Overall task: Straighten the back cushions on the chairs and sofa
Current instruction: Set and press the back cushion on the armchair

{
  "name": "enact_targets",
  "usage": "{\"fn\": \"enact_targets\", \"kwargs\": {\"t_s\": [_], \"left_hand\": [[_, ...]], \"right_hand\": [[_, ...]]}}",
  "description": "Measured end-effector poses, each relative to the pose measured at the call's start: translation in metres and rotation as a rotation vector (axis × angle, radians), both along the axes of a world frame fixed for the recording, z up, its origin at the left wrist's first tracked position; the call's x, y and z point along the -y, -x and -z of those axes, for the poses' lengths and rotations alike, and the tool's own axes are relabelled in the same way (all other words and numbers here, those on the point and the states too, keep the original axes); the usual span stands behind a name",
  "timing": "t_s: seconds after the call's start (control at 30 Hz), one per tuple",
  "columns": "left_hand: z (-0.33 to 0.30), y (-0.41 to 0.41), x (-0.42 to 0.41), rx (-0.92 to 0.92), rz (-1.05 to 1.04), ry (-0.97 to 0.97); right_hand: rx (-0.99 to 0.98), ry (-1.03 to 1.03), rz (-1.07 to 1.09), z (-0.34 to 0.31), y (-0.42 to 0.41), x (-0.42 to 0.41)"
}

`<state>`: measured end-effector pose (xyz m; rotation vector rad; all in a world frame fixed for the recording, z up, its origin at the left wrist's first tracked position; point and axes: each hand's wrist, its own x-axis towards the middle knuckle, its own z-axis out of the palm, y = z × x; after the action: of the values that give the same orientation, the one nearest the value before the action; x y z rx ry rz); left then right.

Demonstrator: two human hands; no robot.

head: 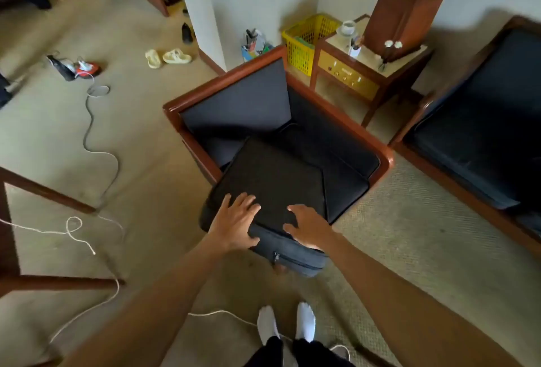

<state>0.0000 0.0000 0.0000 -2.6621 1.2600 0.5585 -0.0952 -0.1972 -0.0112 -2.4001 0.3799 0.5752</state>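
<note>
1. The dark navy fabric cushion [272,188] lay flat and askew on the seat of the wooden-framed armchair [281,53], its zipped edge overhanging the front.
2. We judged it a soft, thick foam slab: light for its bulk, bendy, with fabric that would grip well. The overhanging front corners looked the best hold.
3. Our left hand [234,224] rested on the near left corner, fingers spread and straight, thumb on the front edge.
4. Our right hand [307,229] pressed the top beside it, fingers splayed apart, gripping nothing.
</note>
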Motion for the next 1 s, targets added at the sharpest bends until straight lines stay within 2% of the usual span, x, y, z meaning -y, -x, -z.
{"fn": "enact_targets", "kwargs": {"t_s": [0.13, 0.27, 0.53, 0.73, 0.87, 1.0], "left_hand": [[0.027, 0.006, -0.012, 0.124, 0.174, -0.122], [0.06, 0.013, -0.022, 0.285, 0.294, -0.088], [0.087, 0.004, -0.022, 0.404, 0.22, -0.072], [0.067, -0.025, -0.005, 0.262, 0.229, -0.069], [0.029, -0.05, 0.026, 0.244, 0.212, 0.006], [-0.009, -0.077, 0.058, 0.232, 0.171, -0.011]], "right_hand": [[-0.033, 0.095, -0.048, 0.029, 0.02, -0.023], [0.025, 0.246, -0.052, 0.065, 0.039, -0.043], [0.113, 0.404, 0.052, 0.109, 0.057, -0.066], [0.209, 0.492, 0.073, 0.102, 0.054, -0.055], [0.197, 0.578, 0.105, 0.064, 0.013, -0.019], [0.149, 0.626, 0.043, 0.023, -0.029, 0.022]]}}
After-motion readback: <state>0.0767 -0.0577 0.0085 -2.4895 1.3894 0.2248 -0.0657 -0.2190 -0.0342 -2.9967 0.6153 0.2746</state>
